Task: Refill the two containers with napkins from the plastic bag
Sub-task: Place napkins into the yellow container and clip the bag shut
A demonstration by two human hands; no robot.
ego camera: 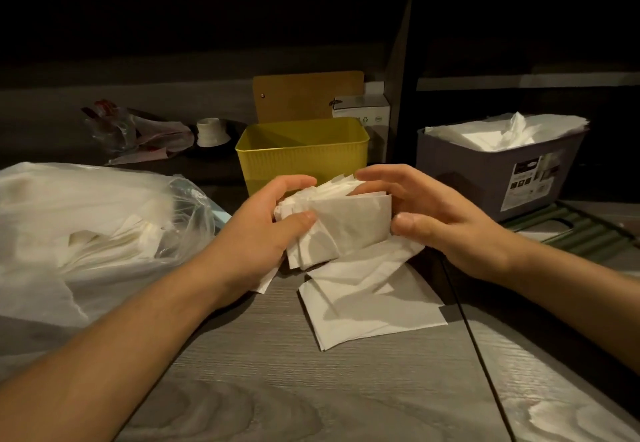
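While both hands work the bundle of napkins at the centre of the frame, the risk is plain: the sheets are fanned and crumpled, not squared, and the left hand clamps only one bunched end with thumb and fingers. The right hand curls round the other end, thumb pressing the folded edge, fingers arched over the top. A loose grip could let sheets slide out onto the counter, where a few loose napkins already lie just below the bundle. An uneven stack may also catch on a rim when pushed in.

Just behind the hands, the yellow container looks empty, as far as its inside shows. At the right of the frame, the grey container is heaped with napkins above its rim. At the left, the plastic bag lies open, with more napkins inside.
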